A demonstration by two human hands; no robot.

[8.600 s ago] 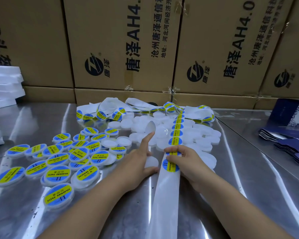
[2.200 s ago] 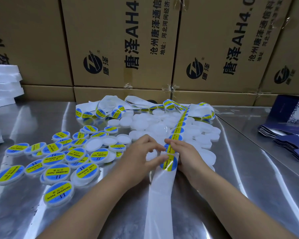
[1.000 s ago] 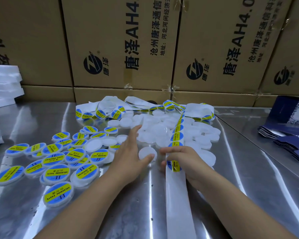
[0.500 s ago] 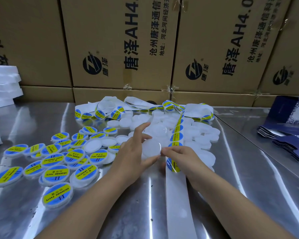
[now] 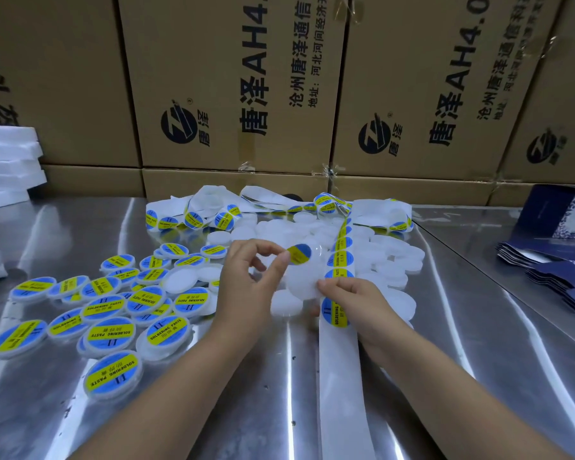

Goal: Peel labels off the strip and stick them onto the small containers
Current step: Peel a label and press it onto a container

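My left hand (image 5: 249,287) pinches a round blue and yellow label (image 5: 300,254) by its left edge between thumb and forefinger. The label hangs just above a plain white container (image 5: 302,282), which the fingertips of my right hand (image 5: 356,302) hold by its right rim, tilted up off the table. The label strip (image 5: 341,257) runs from the back pile under my right hand, and its bare backing (image 5: 341,376) trails toward me. One label (image 5: 336,313) sits on the strip below my right hand. Another plain container (image 5: 286,307) lies under the hands.
Several labelled containers (image 5: 113,330) lie spread on the left of the steel table (image 5: 478,343). Unlabelled white containers (image 5: 389,257) are heaped behind my hands, with curled strip and backing (image 5: 213,210) beyond. Cardboard boxes (image 5: 233,88) wall the back. Foam sheets (image 5: 7,161) left, dark blue cartons (image 5: 551,263) right.
The white container has passed from my left hand's grip to my right fingertips. A loose label now shows at my left fingertips above it. My left hand has risen slightly.
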